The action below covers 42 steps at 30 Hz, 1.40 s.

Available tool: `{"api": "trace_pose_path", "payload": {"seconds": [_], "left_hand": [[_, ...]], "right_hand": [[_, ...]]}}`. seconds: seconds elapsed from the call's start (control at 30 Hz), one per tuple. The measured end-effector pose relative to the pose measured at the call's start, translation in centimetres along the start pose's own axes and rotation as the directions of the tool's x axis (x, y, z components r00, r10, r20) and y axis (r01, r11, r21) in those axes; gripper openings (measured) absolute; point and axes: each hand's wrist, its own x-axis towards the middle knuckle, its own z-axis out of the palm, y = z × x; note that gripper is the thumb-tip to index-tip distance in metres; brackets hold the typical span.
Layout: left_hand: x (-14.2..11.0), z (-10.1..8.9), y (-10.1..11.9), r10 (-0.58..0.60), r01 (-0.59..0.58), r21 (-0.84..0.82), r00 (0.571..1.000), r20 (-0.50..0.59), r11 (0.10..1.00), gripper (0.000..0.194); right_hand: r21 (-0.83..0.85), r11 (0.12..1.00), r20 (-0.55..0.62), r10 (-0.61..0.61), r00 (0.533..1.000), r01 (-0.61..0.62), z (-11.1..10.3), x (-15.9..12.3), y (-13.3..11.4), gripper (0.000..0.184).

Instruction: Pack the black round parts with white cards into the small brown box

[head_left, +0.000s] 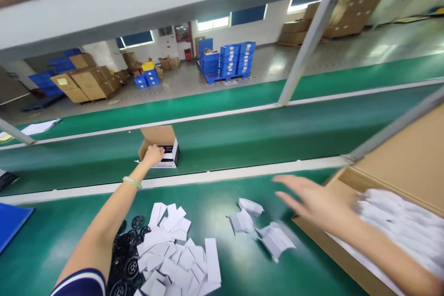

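My left hand [153, 154] reaches far forward and rests on a small open cardboard box [160, 145] with a black and white side, standing on the green conveyor belt [243, 138]. Its fingers curl over the box's near edge. My right hand [308, 199] hovers over the near green worktop [222, 203], blurred, fingers stretched out and holding nothing. It is near a few folded white paper pieces [260, 229]. A heap of white paper slips [180, 254] lies below my left arm, partly over several black round parts [126, 259].
A big cardboard carton [412, 162] full of white bagged items [398, 222] stands at the right. A blue tray corner [12, 222] shows at the left edge. A slanted metal post [305, 51] rises past the belt. Stacked blue crates [227, 60] and brown boxes [83, 83] stand on the floor beyond.
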Motion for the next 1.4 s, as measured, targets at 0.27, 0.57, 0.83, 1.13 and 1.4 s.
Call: {"api": "trace_pose_path", "payload": {"seconds": [0.27,0.57,0.83,1.13,1.4], "left_hand": [[-11.2,-3.3,-2.2,0.283,-0.285,-0.044,0.958,-0.05,0.958,0.038],[-24.7,-3.4,-9.9,0.079,-0.07,-0.163,0.996,0.046,0.984,0.032],[-32.2,-5.4,-10.4,-0.03,0.043,-0.243,0.998,0.055,0.969,0.027],[-30.6,-5.0,-9.7,0.044,-0.019,-0.229,0.994,0.104,0.973,0.029],[-24.5,-0.6,-6.2,0.001,0.045,-0.177,0.969,0.247,0.983,0.024]], "right_hand": [[-0.293,0.949,0.376,0.004,0.927,0.115,5.0,3.6,-5.7,0.024],[0.444,0.872,-0.131,-0.162,0.978,0.204,5.9,18.1,-15.4,0.021],[0.144,0.985,-0.116,-0.075,0.99,0.092,11.3,30.1,-22.5,0.026],[-0.243,0.968,0.055,-0.049,0.997,0.061,12.8,30.2,-20.6,0.024],[-0.253,0.923,0.005,-0.297,0.955,0.289,8.0,23.1,-19.6,0.03]]}}
